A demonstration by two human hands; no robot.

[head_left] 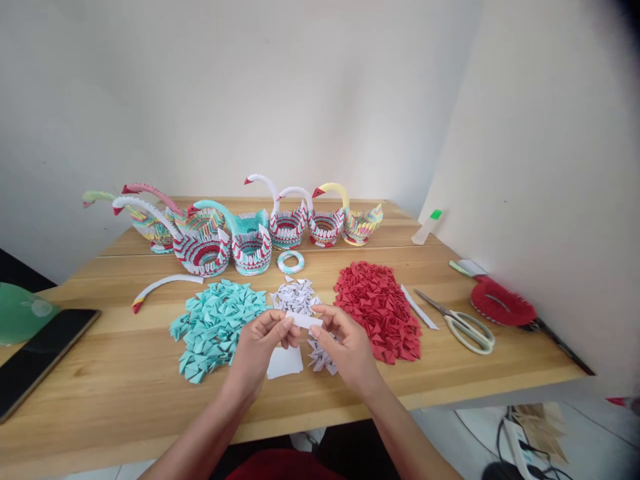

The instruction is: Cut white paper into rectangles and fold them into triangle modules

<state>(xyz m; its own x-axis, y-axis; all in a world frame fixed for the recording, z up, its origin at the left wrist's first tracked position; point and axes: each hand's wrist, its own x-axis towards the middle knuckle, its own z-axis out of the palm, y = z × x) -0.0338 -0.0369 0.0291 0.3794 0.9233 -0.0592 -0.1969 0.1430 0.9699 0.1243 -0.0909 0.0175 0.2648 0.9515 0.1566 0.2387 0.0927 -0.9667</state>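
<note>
A narrow white paper strip [304, 321] is stretched level between my two hands, above the near part of the table. My left hand [264, 340] pinches its left end between thumb and fingers. At its right end, my right hand [345, 343] grips it the same way. Below the hands lies a small stack of white paper [285, 363]. White folded paper triangles [295, 295] are heaped just behind the strip, and more white pieces [323, 358] lie by my right hand. Turquoise folded triangles [220, 327] are piled to the left, red ones [377, 310] to the right.
Several folded-paper swans [253, 250] line the back, with a paper ring [291, 262] before them. A curved paper neck [165, 285] lies left, near a phone [47, 353] and green object [23, 313]. Scissors [463, 323], a white strip [419, 307] and a red brush [503, 300] are right.
</note>
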